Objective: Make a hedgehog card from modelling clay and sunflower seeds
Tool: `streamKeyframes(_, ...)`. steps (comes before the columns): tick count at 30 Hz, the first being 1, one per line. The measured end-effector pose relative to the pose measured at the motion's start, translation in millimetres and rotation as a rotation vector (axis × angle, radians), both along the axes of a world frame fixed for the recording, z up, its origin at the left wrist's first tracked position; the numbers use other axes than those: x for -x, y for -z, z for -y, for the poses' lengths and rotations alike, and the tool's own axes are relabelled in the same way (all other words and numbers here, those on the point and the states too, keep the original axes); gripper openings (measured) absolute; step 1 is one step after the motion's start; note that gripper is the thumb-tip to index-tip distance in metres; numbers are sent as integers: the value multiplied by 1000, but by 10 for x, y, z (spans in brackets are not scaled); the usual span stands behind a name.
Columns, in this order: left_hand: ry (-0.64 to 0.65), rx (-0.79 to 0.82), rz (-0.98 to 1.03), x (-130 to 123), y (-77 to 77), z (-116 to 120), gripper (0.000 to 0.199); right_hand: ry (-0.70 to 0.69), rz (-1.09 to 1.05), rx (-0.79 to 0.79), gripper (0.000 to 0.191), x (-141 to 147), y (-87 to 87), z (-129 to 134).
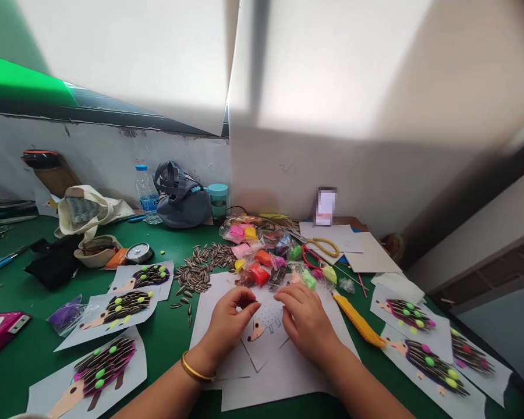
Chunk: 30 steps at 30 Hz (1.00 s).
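My left hand (pixel 231 323), with a gold bangle at the wrist, is closed in a pinch of thumb and forefinger. Anything between those fingertips is too small to make out. Opposite it, my right hand (pixel 308 320) has its fingers curled together; what they hold, if anything, is hidden. Between both hands lies a paper with a hedgehog drawing (pixel 276 314). Its face is covered in peach-coloured clay (pixel 257 330) with dark spots, and the body shows only blue pen lines. Larger white sheets (pixel 288 393) lie beneath it. Just beyond are bags of coloured clay (pixel 259 273).
Left of the sheets is a sunflower seed pile (pixel 201 267). Finished seed hedgehogs lie on the left (pixel 105 372) and right (pixel 428 361). A yellow utility knife (pixel 358 319) and yellow-handled scissors (pixel 325 247) are on the right. Behind stand a grey bag (pixel 183 203) and a water bottle (pixel 146 195).
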State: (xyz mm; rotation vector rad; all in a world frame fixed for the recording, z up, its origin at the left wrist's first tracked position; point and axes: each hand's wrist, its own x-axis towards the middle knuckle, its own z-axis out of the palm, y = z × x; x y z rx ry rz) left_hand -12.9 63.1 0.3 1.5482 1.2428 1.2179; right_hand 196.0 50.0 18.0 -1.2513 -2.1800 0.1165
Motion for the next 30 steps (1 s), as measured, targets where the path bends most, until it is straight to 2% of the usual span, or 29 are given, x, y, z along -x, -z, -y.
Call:
streamKeyframes(7,71,101,167,-47,-83,94,29,-65,-73,-16,36,96,-58,136)
streamKeyframes(10,75,124,134,-32,-100,106,27,-55,-105,-24,36,64,-66,127)
streamKeyframes(12,31,98,77,-10,-109,100,25,-42,-110,-30,34,25,-64,106)
streamKeyframes(15,-13,68,26,17,-109,74,22,-1,-65,-5,31,-52,-43,61)
streamKeyframes(20,15,129,127,18,-71,24,23,98,114,115,26,-138,45,7)
streamKeyframes(24,21,155,177,23,-65,14,22,100,192,155,25,-119,117,6)
streamKeyframes(30,26,103,73,42,-77,33,19,81,194,150,32,-104,144,7)
